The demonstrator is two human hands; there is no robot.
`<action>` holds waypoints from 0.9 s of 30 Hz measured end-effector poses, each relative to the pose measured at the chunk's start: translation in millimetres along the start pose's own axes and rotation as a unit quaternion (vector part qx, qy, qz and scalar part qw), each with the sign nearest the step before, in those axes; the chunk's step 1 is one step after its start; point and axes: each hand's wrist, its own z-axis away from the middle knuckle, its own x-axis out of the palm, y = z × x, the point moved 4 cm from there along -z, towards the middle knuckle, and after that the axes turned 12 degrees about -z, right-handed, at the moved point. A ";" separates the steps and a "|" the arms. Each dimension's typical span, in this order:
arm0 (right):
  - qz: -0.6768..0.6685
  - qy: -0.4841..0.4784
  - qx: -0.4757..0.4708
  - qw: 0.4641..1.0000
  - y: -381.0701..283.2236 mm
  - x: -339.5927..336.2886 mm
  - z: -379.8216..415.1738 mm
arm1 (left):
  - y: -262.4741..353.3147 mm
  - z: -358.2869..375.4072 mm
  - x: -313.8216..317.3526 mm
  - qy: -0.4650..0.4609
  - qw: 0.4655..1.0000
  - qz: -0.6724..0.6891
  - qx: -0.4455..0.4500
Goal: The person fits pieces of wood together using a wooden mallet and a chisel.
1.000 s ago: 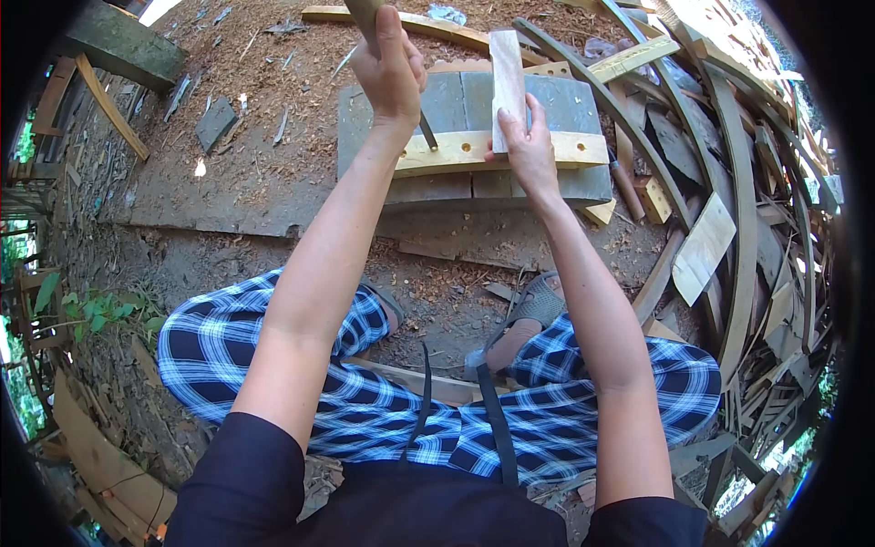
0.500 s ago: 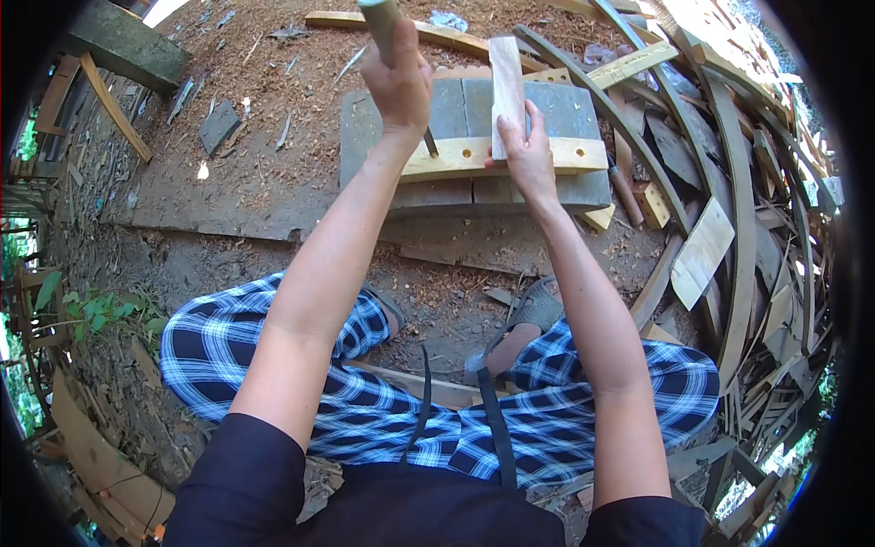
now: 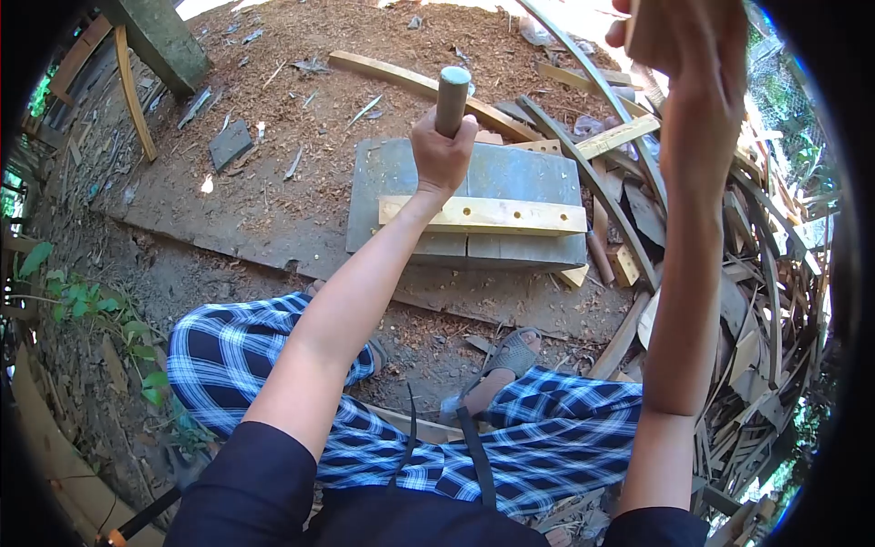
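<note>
My left hand is wrapped round a thick round wooden handle, above the left part of a pale wooden bar. The handle's lower end is hidden behind the hand and arm. Several round holes show along the bar, which lies across a grey block. Raised high at the upper right, my right hand grips a flat wooden piece, partly cut off by the frame's top edge.
Curved wooden strips and a heap of offcuts lie on the right. A long strip rests on the shavings behind the block. A concrete post stands at the upper left. Small offcuts sit beside the block.
My right hand has swung up and right with the wooden piece, away from the bar. My left hand, still round the handle, is lower and further right in view. The view has shifted.
</note>
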 end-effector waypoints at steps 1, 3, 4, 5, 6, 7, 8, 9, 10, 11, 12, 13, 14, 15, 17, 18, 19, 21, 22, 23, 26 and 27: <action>0.121 -0.002 -0.022 0.992 6.4 -6.1 -0.7 | 2.2 1.1 0.5 0.002 1.000 0.007 0.001; 0.282 -0.092 0.031 0.954 25.8 1.4 20.8 | -1.9 2.8 1.3 -0.007 1.000 0.004 0.009; 0.317 -0.181 0.109 0.925 38.6 14.3 42.8 | -1.9 2.9 2.2 -0.012 1.000 -0.007 0.013; 0.345 -0.223 0.118 0.904 61.2 11.4 63.9 | -1.9 4.9 2.1 -0.020 1.000 0.002 -0.011; 0.345 -0.213 0.128 0.905 43.0 10.6 52.6 | -1.0 7.1 1.7 -0.034 0.999 -0.001 -0.013; 0.260 -0.209 0.242 0.911 25.6 2.3 32.5 | -0.2 4.1 1.7 -0.018 1.000 -0.010 0.002; 0.166 -0.201 0.359 0.896 22.0 -4.4 27.5 | 0.5 7.3 0.1 -0.003 1.000 -0.021 0.009; 0.170 -0.165 0.265 0.935 26.8 -12.8 15.6 | 7.0 7.2 -1.0 -0.004 1.000 -0.012 -0.001; 0.171 -0.165 0.279 0.930 32.2 -16.5 23.1 | 4.7 6.4 -0.6 -0.011 1.000 -0.020 -0.013; 0.169 -0.046 0.072 0.982 5.4 1.2 12.0 | 1.8 6.8 -0.5 -0.020 1.000 -0.016 -0.016; 0.157 0.076 -0.147 0.974 -26.6 19.1 5.7 | 1.6 5.8 0.1 -0.027 0.999 -0.013 -0.012; 0.018 0.209 0.034 0.977 -33.8 28.8 -2.6 | 2.4 6.5 1.5 -0.032 0.999 -0.014 -0.009; 0.215 -0.084 0.120 0.966 6.0 21.4 27.4 | 2.4 7.3 2.0 -0.025 1.000 -0.005 -0.001; 0.389 -0.324 0.215 0.835 43.5 21.6 46.6 | 2.7 4.6 0.3 -0.014 1.000 0.002 0.008; 0.325 -0.300 0.301 0.845 45.9 28.7 55.0 | -3.5 -0.6 -2.4 -0.020 0.999 -0.008 0.027; 0.274 -0.232 0.371 0.856 36.0 29.7 47.9 | -8.8 -3.1 2.6 -0.015 0.999 0.000 0.036; 0.073 -0.153 0.365 0.915 27.5 23.2 51.7 | -17.7 -4.1 6.0 -0.035 0.999 0.034 0.021; 0.194 -0.055 0.210 0.957 100.4 8.4 83.5 | -24.8 -6.2 8.1 -0.057 0.997 0.040 -0.021; 0.291 -0.005 0.210 0.933 114.3 4.8 99.8 | -25.6 -9.8 7.3 -0.083 0.994 0.044 -0.048; 0.328 -0.003 0.172 0.929 133.7 1.5 117.0 | -24.1 -12.7 8.4 -0.085 0.993 0.045 -0.064; 0.398 -0.003 0.166 0.902 194.4 -14.2 174.1 | -28.4 -24.3 12.8 -0.100 0.992 0.056 -0.047; 0.432 -0.001 0.171 0.886 204.7 -15.5 189.4 | -27.7 -26.6 13.4 -0.105 0.991 0.063 -0.054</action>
